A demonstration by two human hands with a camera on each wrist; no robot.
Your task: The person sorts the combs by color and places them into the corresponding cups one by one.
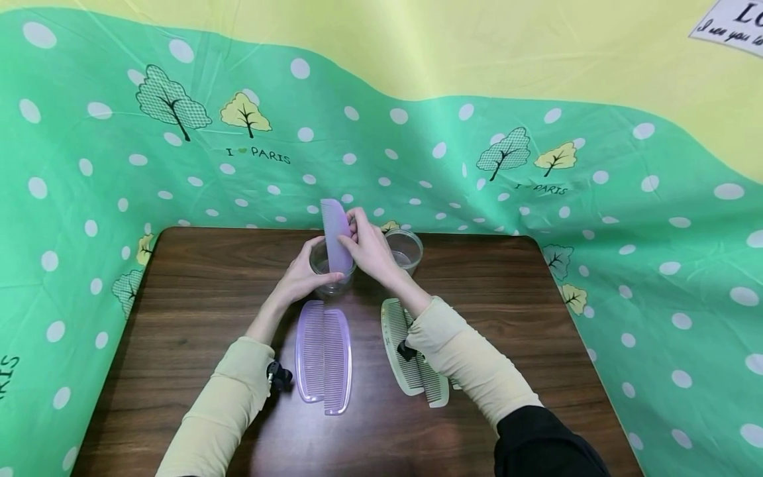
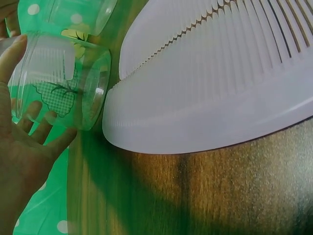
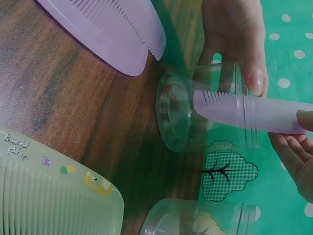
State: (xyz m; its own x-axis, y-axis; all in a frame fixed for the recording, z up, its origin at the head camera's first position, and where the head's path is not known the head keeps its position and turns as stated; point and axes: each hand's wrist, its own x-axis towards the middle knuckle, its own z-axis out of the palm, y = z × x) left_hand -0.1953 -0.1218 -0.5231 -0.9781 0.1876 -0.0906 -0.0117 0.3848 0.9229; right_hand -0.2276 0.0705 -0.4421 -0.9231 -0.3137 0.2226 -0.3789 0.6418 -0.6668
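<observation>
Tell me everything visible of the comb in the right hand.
The comb is pale purple, plastic-looking, with teeth along one edge and a smooth, curved back. It stands nearly upright, teeth to the left in the head view, its lower end inside the jar held by the left hand. The right hand pinches it.

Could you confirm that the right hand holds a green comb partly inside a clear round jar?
The colour is wrong: the head view shows the right hand holding a purple, curved plastic comb, not green, partly inside a clear round jar.
</observation>
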